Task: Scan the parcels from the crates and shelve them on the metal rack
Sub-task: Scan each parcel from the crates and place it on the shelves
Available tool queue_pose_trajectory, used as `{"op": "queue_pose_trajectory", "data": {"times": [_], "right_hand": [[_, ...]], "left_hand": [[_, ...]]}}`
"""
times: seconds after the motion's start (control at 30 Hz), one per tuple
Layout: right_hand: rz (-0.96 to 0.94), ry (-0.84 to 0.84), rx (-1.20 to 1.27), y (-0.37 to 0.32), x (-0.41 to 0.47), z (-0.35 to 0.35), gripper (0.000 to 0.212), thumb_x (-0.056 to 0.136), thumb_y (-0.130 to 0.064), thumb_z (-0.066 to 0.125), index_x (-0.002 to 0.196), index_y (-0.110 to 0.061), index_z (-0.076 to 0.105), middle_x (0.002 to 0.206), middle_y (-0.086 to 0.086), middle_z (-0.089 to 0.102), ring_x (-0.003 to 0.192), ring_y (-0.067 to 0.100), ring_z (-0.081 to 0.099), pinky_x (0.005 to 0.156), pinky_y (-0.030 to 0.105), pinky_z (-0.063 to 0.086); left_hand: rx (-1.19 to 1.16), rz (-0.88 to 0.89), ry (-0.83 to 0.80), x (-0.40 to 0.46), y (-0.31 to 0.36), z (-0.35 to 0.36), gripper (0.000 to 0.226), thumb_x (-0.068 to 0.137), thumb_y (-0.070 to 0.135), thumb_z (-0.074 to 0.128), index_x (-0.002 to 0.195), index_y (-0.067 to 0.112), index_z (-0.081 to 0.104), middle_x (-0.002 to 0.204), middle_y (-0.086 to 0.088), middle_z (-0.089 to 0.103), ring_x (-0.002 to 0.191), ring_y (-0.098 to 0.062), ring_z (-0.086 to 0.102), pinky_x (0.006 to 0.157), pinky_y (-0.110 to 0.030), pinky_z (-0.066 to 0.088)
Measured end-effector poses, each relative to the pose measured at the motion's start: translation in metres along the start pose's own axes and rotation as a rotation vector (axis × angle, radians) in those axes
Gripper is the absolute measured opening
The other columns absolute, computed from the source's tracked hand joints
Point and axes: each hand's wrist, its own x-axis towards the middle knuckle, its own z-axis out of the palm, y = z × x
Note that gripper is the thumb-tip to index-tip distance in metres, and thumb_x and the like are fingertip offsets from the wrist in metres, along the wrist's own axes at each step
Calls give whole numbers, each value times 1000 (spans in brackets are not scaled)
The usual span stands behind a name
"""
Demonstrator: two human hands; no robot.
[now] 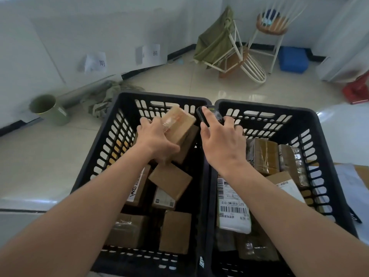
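Two black slotted crates stand side by side below me, the left crate (111, 136) and the right crate (311, 124), both holding several cardboard parcels. My left hand (155, 138) grips a small taped brown parcel (179, 120), raised above the other boxes in the left crate. My right hand (223, 140) holds a black handheld scanner (205, 114) over the rim between the crates, index finger stretched along its top. A white-labelled parcel (233, 206) with barcodes lies in the right crate under my right forearm.
A green cylindrical bin (50, 108) lies on the tiled floor at left beside crumpled cloth (103, 96). A tipped white chair with green fabric (225, 47), a stool (271, 25), a blue box (292, 58) and a red object (357, 90) stand beyond. The metal rack is not in view.
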Motion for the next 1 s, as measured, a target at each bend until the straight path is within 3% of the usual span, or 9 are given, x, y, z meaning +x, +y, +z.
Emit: {"op": "queue_pose_trajectory", "data": {"times": [0.17,0.33,0.43,0.53,0.63,0.7,0.8,0.9,1.0], "right_hand": [[-18,22,14,-12,-7,0,53,113,-51,34,165,-49,24,145,20,51,117,42,56,91,52,52],[-27,30,9,-15,-12,0,53,113,-50,35,164,-48,24,144,19,52,117,41,57,91,52,54],[-25,24,-3,-12,-13,-1,53,113,-50,35,165,-48,23,144,19,52,119,42,57,92,53,54],[-27,19,-4,-12,-13,-3,53,113,-50,34,165,-48,23,144,19,52,118,42,56,93,53,54],[-40,20,-2,-15,-15,-4,53,113,-51,34,165,-48,24,143,19,52,116,41,57,91,51,54],[-55,19,6,-17,-17,-5,53,113,-51,34,165,-49,24,144,19,52,116,41,57,92,51,53],[-69,16,21,-20,-20,-7,53,113,-51,35,165,-48,24,145,19,51,119,41,56,93,51,52],[-78,11,38,-23,-21,-12,54,112,-52,35,165,-48,24,144,19,52,118,41,56,91,50,52],[-103,-21,72,-27,-25,-19,56,112,-53,34,166,-48,20,140,19,53,114,39,56,88,46,50]], "left_hand": [[20,26,-105,-15,-17,-5,101,80,-6,72,150,56,35,156,-6,9,133,-45,40,106,-56,53],[-115,-47,-128,-22,-23,1,103,83,-19,54,152,56,40,161,-5,9,129,-41,45,99,-52,60],[-377,-73,-173,-17,-25,1,75,84,-9,61,130,51,62,150,-7,28,124,-38,50,85,-43,61],[-582,-143,-17,-11,-22,0,12,99,35,67,102,36,78,122,-7,61,109,-33,59,80,-42,53],[-541,-137,151,-7,-25,7,33,99,45,70,131,36,69,124,-1,64,107,-27,62,86,-44,57],[-544,-151,174,-9,-28,7,72,90,44,78,154,42,45,134,-1,54,113,-25,58,83,-44,56],[-531,-251,132,-13,-30,1,102,66,66,75,154,25,44,138,-7,54,116,-27,57,74,-38,49],[-636,-305,52,-17,-32,-12,89,64,59,74,138,12,56,118,-9,64,103,-26,64,69,-37,50],[-709,-280,-1,-22,-36,-26,81,66,53,75,134,15,59,117,-11,66,103,-28,65,74,-41,53]]}}
